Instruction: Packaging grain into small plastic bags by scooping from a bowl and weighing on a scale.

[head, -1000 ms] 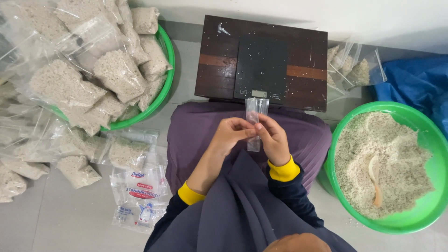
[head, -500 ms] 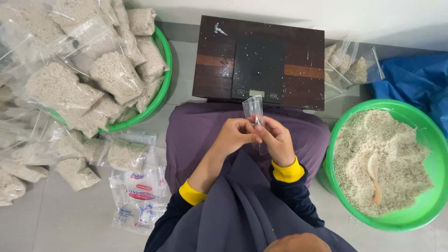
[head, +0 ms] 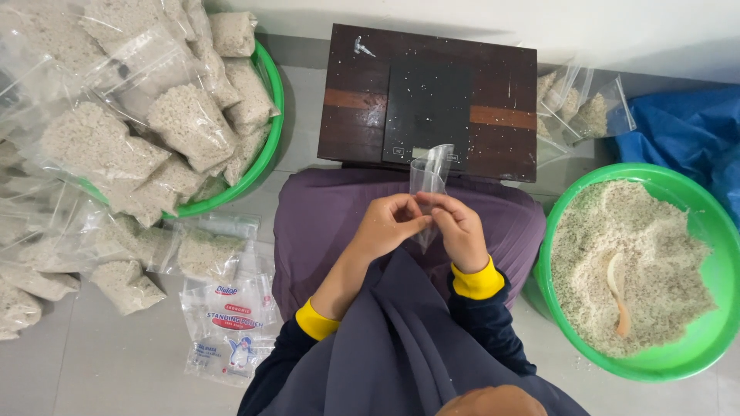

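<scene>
Head view: left hand (head: 383, 229) and right hand (head: 460, 230) both pinch an empty clear pouch (head: 428, 185), its mouth above the fingertips.

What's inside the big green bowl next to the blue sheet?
The green bowl is nearly full of pale, crumbly grains. A light-coloured spoon lies in them, its scoop half sunk in. The grains cover the bowl's bottom, so anything buried under them is hidden.
</scene>
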